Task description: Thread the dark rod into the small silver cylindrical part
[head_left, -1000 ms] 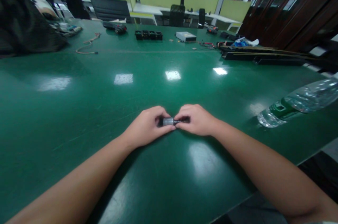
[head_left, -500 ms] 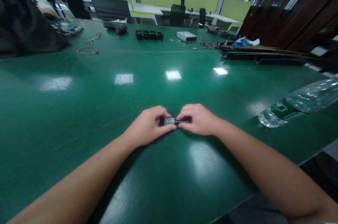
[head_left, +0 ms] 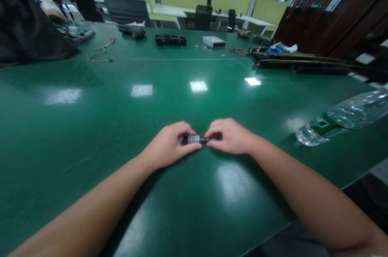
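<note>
A small cylindrical object (head_left: 193, 139), grey with dark ends, lies level between my two hands, low over the green table (head_left: 169, 107). My left hand (head_left: 171, 146) is closed on its left, wider part, thumb below and fingers above. A thin dark section runs from it to the right, where my right hand (head_left: 228, 136) pinches its dark end between thumb and fingers. The fingertips of both hands are a small gap apart. What exactly the object is, I cannot make out.
A clear plastic bottle (head_left: 327, 125) with a green label lies on its side at the right. Farther back are a cable (head_left: 101, 53), a black block row (head_left: 170, 40), a white box (head_left: 214, 41) and dark strips (head_left: 281, 63). A dark bag (head_left: 27, 30) stands far left.
My right hand has moved slightly to the right, away from my left hand, and more of the thin dark section shows between them. My left hand has hardly moved.
</note>
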A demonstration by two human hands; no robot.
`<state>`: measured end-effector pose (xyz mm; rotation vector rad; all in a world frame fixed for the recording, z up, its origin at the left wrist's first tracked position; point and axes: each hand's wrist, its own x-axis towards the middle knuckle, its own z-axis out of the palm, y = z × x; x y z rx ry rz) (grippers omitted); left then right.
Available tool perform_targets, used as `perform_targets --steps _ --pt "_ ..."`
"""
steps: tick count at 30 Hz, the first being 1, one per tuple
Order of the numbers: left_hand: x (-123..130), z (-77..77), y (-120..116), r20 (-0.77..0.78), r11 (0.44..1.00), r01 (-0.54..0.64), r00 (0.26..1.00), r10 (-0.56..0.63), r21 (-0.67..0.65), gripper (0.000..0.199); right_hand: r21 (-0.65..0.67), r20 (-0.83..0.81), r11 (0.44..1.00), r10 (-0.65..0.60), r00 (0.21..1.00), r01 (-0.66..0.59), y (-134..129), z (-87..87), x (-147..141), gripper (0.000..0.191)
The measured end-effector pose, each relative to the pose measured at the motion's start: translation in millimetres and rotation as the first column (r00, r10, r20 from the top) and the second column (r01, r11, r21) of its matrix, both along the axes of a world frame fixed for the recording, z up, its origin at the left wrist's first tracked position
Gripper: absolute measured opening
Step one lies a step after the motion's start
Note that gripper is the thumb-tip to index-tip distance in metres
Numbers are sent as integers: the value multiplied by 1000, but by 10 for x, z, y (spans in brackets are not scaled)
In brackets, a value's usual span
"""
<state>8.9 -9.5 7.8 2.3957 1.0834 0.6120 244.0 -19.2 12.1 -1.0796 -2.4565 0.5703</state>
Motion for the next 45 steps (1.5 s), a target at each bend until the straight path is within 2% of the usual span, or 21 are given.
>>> perform_targets --steps 23,33,39,43,45 --pt "-9 4 -7 -6 1000 -2 1000 2 0 31 -101 38 994 -39 999 42 36 80 161 11" --pt "-42 -4 -2 4 1000 5 1000 -5 -3 30 -172 84 980 -91 992 104 105 120 386 14" --pt "-31 2 -5 1 1000 1 1000 -1 0 30 -155 36 986 -56 998 61 66 73 216 15" --pt "-15 -8 4 42 1000 20 999 -20 12 30 -45 -107 999 -23 994 19 39 -64 -18 14" --pt "-11 -12 11 64 1000 27 998 -27 8 31 14 -116 1000 4 993 -3 37 -121 -99 13"
